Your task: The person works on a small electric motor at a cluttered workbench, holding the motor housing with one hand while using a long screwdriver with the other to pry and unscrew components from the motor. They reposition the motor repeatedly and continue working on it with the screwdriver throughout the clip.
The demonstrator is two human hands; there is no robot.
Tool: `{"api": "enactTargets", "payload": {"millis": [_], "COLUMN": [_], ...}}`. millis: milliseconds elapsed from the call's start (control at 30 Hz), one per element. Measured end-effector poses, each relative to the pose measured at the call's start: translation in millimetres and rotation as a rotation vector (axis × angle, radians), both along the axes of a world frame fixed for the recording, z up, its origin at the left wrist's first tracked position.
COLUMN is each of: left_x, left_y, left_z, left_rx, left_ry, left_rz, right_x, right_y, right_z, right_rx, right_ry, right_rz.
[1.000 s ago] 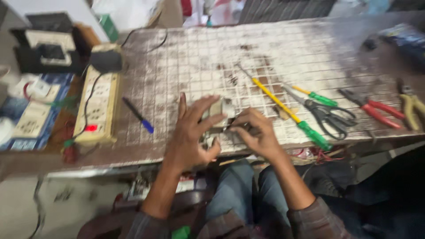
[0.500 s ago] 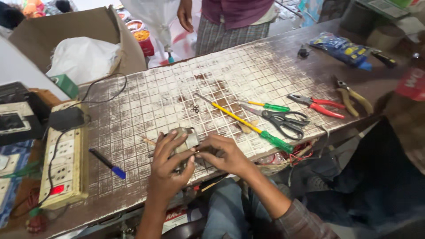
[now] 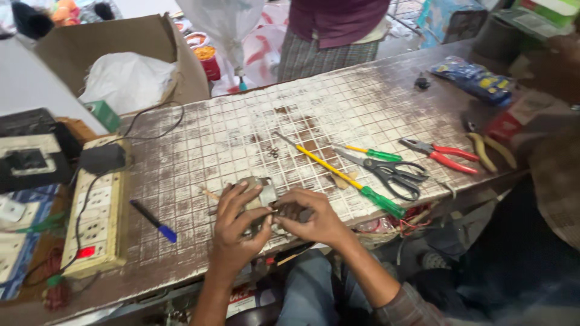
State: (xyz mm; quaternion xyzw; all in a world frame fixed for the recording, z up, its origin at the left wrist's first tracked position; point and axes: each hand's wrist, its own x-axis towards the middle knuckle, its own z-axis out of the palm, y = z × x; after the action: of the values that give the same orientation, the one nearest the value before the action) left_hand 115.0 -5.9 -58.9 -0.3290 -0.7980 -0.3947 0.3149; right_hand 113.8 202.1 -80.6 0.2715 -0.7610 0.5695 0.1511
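At the near edge of the worn tiled tabletop (image 3: 241, 130), left hand (image 3: 237, 226) wrapped over a small grey metal part (image 3: 261, 192), fingers curled around its near side and clamped on it. Right hand (image 3: 308, 217) pressed against the same part from the right, fingers closed together over it; whether anything else sits in that grip cannot be told. Just left of the hands, a blue-capped pen (image 3: 154, 221), and beyond it a cream power strip (image 3: 96, 223) with a red switch. To the right, a long yellow screwdriver with a green handle (image 3: 341, 176), then black-handled scissors (image 3: 389, 172), a smaller green screwdriver (image 3: 371, 153), red-handled pliers (image 3: 441, 154) and yellow-handled pliers (image 3: 490, 150). Farther back, a cardboard box (image 3: 115, 57) with a white bag, and a person in a purple top (image 3: 338, 24) standing across the table.
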Motion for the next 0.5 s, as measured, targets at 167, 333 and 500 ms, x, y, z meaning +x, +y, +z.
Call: {"api": "enactTargets", "payload": {"millis": [167,333,500], "left_x": [1.0,1.6,0.6], "left_y": [-2.3,-5.0,-5.9], "left_z": [1.5,0.1,-2.6], "left_rx": [0.012,0.009,0.011], "left_ry": [-0.004,-0.019,-0.016], "left_rz": [-0.010,-0.016,-0.017], "right_x": [-4.5,-6.4,-3.2], "right_y": [0.4,1.2,-1.6], "right_z": [-9.3,-11.3,-9.0], "right_rx": [0.018,-0.044,0.052], "right_ry": [-0.017,0.065,0.000], "right_rz": [-0.008,0.069,-0.084]}}
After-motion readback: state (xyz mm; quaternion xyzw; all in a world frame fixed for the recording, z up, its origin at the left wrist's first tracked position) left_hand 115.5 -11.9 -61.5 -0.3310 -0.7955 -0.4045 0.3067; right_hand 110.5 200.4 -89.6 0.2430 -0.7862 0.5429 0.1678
